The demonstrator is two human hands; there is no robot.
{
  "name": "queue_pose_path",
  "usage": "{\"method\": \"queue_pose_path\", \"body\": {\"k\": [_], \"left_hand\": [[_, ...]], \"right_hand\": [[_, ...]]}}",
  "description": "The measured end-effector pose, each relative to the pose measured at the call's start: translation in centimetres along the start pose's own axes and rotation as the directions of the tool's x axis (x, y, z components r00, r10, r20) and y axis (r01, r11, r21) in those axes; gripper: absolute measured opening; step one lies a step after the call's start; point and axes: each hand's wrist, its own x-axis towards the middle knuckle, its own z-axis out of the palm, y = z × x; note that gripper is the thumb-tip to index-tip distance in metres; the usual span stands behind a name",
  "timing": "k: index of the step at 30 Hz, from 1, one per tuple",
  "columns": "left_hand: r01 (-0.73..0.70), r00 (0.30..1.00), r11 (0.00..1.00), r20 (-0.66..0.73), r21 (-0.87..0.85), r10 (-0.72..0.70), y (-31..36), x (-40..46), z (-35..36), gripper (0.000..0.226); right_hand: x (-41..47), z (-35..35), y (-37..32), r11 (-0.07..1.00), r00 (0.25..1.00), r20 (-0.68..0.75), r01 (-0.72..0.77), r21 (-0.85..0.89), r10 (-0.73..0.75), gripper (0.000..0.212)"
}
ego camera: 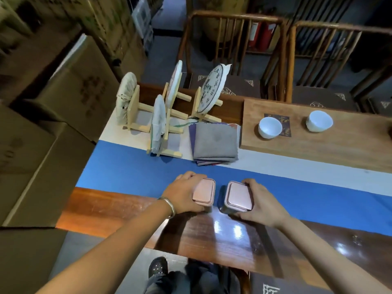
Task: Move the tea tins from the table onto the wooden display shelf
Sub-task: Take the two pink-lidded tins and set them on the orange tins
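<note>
At lower centre of the frame, the left hand [184, 193] and right hand [262, 203] each grip one upright pink-lidded rectangular metal tea tin [204, 192] [239, 196], side by side on the glossy wooden desk [118, 209].

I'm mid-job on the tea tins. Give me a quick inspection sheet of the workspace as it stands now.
Surface: glossy dark wooden table with a blue-and-white cloth runner.
Job's things: two pink-lidded rectangular tins, left tin, right tin, side by side, apart.
Clutter: four wrapped round tea cakes on wooden stands, folded grey cloths, two white cups on a wooden tray.
Hands: left hand grips the left tin; right hand grips the right tin.
Cables: nothing seen.
Surroundings: cardboard boxes, wooden chairs.
</note>
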Motion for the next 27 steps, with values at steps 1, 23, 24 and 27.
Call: {"method": "queue_pose_path", "body": {"k": [1,23,24,27], "left_hand": [[0.025,1.000,1.000,-0.015,-0.002,-0.025,-0.6,-0.9,-0.7,0.092],[0.570,0.591,0.763,-0.495,-0.303,-0.638,-25.3,-45.1,-17.0,0.099],[0.581,0.559,0.749,-0.513,-0.318,-0.652,-26.0,-47.8,-18.1,0.097],[0.603,0.467,0.718,-0.576,-0.348,-0.671,-27.7,-55.6,-21.5,0.085]], "right_hand": [[0.3,0.2,-0.7,1.000,1.000,0.020,0.023,-0.012,-0.022,0.083],[10.1,22.8,-47.4,0.701,0.646,0.413,0.712,-0.025,-0.642,0.087],[10.1,24.2,-50.6,0.666,0.605,0.427,0.746,-0.006,-0.673,0.088],[9.9,27.5,-59.9,0.567,0.485,0.459,0.822,0.051,-0.744,0.091]]}}
